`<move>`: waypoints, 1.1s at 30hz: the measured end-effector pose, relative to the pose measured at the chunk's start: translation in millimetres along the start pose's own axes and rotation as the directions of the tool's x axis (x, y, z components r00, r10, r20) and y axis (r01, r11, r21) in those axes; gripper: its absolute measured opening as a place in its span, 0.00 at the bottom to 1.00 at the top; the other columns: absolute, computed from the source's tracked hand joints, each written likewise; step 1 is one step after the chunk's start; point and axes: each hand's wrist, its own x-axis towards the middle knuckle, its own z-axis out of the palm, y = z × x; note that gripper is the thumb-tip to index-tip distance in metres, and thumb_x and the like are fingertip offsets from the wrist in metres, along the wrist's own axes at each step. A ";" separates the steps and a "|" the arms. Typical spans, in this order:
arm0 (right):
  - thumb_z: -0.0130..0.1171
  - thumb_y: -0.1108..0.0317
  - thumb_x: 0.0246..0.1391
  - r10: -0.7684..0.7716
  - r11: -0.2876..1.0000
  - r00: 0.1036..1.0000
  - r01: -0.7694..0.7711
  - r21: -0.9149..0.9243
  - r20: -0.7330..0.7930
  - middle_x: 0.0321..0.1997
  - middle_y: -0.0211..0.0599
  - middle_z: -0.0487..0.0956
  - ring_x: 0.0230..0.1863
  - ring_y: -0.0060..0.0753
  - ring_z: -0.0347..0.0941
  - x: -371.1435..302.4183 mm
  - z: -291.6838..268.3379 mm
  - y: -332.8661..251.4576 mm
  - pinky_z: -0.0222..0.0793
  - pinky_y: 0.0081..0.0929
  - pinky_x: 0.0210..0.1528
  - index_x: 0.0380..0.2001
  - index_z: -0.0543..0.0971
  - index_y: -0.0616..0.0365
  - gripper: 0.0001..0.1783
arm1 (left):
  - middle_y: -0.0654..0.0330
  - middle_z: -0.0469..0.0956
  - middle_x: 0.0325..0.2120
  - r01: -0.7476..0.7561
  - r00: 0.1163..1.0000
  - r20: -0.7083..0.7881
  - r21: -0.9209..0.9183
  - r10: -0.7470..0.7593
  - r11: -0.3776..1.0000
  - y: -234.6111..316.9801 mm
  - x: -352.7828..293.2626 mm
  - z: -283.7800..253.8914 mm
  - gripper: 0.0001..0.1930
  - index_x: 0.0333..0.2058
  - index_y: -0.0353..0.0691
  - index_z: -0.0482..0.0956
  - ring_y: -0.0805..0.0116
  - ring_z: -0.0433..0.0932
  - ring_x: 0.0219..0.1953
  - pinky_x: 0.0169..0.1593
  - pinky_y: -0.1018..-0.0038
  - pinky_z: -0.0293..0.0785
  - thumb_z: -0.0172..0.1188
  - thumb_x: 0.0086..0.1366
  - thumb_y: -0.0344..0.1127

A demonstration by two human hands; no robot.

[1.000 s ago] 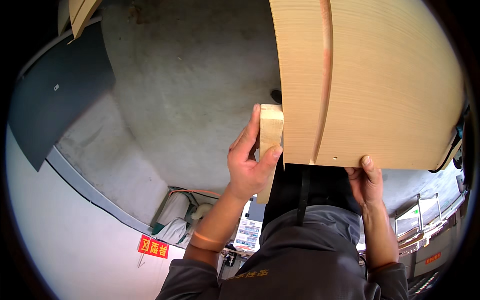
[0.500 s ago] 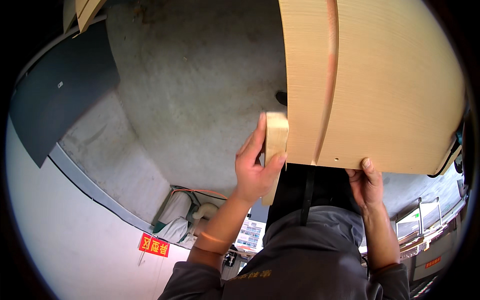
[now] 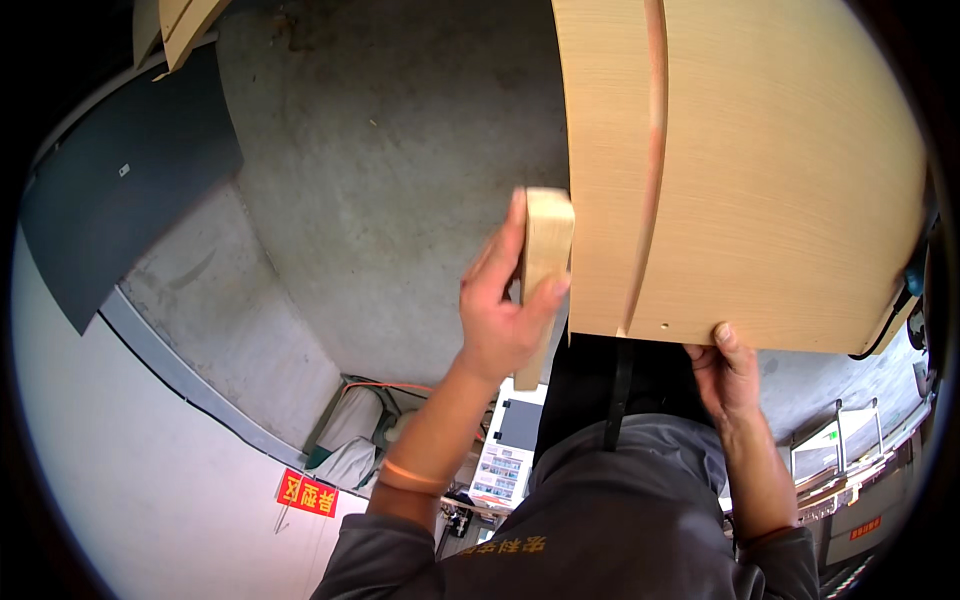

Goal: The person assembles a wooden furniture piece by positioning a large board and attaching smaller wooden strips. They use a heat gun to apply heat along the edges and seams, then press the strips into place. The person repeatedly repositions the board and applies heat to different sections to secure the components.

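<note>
A large light wood panel (image 3: 770, 190) takes up the upper right, with a long groove (image 3: 654, 150) running away from me and a small hole (image 3: 665, 326) by its near edge. My left hand (image 3: 495, 315) is closed around a pale wooden block (image 3: 548, 235), thumb on the near side. The block stands lengthwise against the panel's left edge; its face toward the panel is hidden. At the near edge my right hand (image 3: 735, 375) grips the panel, thumb on top and fingers underneath.
Grey concrete floor (image 3: 350, 180) lies left of the panel. A dark grey sheet (image 3: 130, 190) and wood pieces (image 3: 190, 30) are at far left. A cloth-like bundle (image 3: 350, 435) sits by the white wall. A black cable (image 3: 885, 335) hangs at the panel's right; beyond stands a white rack (image 3: 840, 435).
My left hand has slid the wooden block away from me along the panel's left edge. The panel appears slightly farther left in view, and my right hand keeps its grip.
</note>
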 end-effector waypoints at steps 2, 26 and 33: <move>0.63 0.63 0.59 -0.013 1.000 1.000 0.013 0.004 0.005 0.56 0.47 0.77 0.55 0.43 0.78 0.1 3.3 1.0 0.78 0.41 0.58 0.59 0.68 0.68 0.29 | 0.52 0.70 0.61 0.035 0.999 0.009 0.034 -0.035 0.999 -1.4 -11.2 1.2 0.41 0.69 0.26 0.51 0.68 0.70 0.60 0.64 0.70 0.64 0.64 0.65 0.34; 0.69 0.65 0.55 0.051 0.997 0.998 -0.053 0.063 0.029 0.62 0.31 0.74 0.65 0.32 0.69 2.4 -22.7 -14.3 0.65 0.40 0.70 0.59 0.70 0.56 0.30 | 0.50 0.78 0.43 0.019 1.000 -0.007 -0.052 -0.019 0.998 -24.4 -58.4 16.6 0.37 0.67 0.39 0.64 0.54 0.79 0.44 0.52 0.67 0.74 0.66 0.58 0.31; 0.69 0.64 0.55 0.089 0.996 0.996 -0.090 0.027 0.013 0.61 0.30 0.77 0.63 0.32 0.72 -1.9 -18.8 -19.7 0.66 0.37 0.70 0.58 0.73 0.53 0.28 | 0.51 0.78 0.40 0.027 1.000 0.012 -0.122 -0.026 0.992 -17.5 -55.5 3.7 0.36 0.66 0.40 0.65 0.53 0.78 0.40 0.48 0.66 0.75 0.66 0.58 0.31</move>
